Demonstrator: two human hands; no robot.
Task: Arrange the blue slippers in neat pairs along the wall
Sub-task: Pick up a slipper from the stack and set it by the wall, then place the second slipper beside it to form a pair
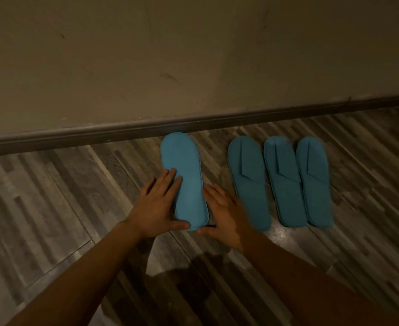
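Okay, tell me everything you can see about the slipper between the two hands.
The leftmost slipper is bright blue, flat and elongated with rounded ends, apparently felt-like fabric with stitching along its edge. No strap shows, unlike the three beside it, so it may lie sole up. It lies on the wood-pattern floor, one end near the baseboard. The left hand rests on its left edge; the right hand presses its right edge.

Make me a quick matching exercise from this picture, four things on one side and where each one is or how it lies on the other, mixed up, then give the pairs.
Things:
1. Left hand
2. Right hand
3. Leftmost slipper
4. Three right slippers

Places or states:
A. Flat on the floor beside the leftmost slipper's right edge
B. Side by side, folded straps showing
C. Fingers resting on the leftmost slipper
D. Plain face up, apart from the others, toe near the baseboard

Pairs: 1-C, 2-A, 3-D, 4-B
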